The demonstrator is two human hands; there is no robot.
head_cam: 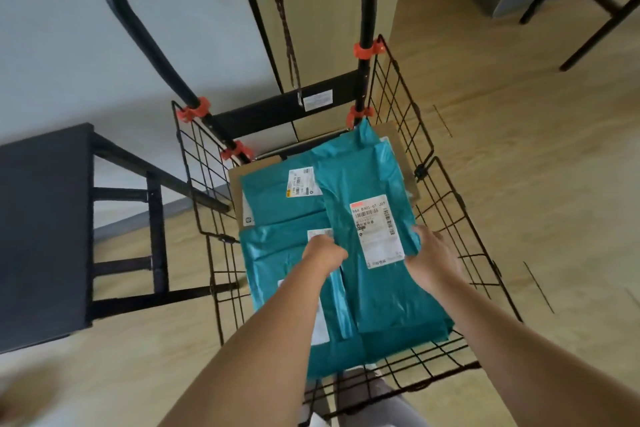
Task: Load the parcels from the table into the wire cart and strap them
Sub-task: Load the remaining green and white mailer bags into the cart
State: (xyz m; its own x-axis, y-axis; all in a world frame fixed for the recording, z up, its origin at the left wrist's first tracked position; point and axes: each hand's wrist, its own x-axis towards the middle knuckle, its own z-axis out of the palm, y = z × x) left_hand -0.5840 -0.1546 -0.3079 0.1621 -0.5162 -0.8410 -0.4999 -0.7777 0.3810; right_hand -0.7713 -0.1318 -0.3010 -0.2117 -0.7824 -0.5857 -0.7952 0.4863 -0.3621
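While the left hand [323, 252] and right hand [434, 257] clasp its two long edges, a long teal plastic mailer parcel [362, 180] lies atop the load in the black wire cart [420, 170].
Both hands curl round its sides near the white shipping label [377, 232]; beneath lie other teal mailer parcels [273, 263] and a flat brown cardboard box [247, 172]; farther off, orange plastic clips [194, 109] fasten the basket to a black tubular handle [138, 21].
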